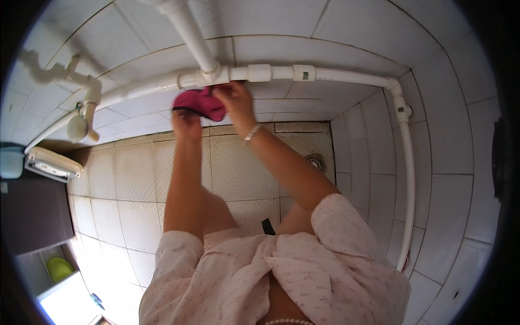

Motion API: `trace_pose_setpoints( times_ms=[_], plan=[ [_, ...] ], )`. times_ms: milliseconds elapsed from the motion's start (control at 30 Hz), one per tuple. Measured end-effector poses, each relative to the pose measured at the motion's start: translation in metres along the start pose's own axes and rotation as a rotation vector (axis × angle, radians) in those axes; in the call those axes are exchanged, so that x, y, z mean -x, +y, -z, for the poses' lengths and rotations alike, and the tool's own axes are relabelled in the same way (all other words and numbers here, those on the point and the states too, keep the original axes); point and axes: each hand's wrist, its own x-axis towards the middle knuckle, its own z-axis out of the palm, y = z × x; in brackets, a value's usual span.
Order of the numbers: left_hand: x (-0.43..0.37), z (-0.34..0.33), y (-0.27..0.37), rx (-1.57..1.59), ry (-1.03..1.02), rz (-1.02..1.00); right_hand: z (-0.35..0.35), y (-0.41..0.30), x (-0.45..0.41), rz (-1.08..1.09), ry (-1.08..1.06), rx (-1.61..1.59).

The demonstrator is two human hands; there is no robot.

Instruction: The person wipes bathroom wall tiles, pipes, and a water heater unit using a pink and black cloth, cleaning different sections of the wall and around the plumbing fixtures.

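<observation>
Both hands hold a magenta cloth item (195, 101) with a dark edge, just below a white plastic pipe (154, 85) that runs along the tiled wall. My left hand (187, 125) grips its lower left side from below. At its upper right, my right hand (237, 103) pinches the fabric close to the pipe, slightly blurred. A light bracelet (252, 133) circles my right wrist. Part of the cloth is hidden behind my right fingers. Whether it touches the pipe, I cannot tell.
A vertical pipe (195, 40) joins the horizontal one, which bends at the right corner (394, 84). A valve-like fitting (77, 128) juts out at left. Below are floor tiles (134, 174) and a round drain (315, 163). A pale blue container (11, 161) stands far left.
</observation>
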Motion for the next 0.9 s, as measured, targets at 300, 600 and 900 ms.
trace_pose_setpoints(
  times_ms=[300, 600, 900],
  plan=[
    [0.035, -0.008, -0.048, -0.345, 0.080, 0.291, 0.086, 0.001, -0.001, -0.343, 0.161, -0.308],
    [0.081, -0.086, -0.214, 0.053, 0.028, 0.788, 0.266, -0.037, -0.003, -0.029, 0.677, -0.460],
    [0.013, 0.009, -0.124, -0.608, -0.338, 0.496, 0.126, 0.030, -0.005, -0.245, 0.365, -0.227]
  ],
)
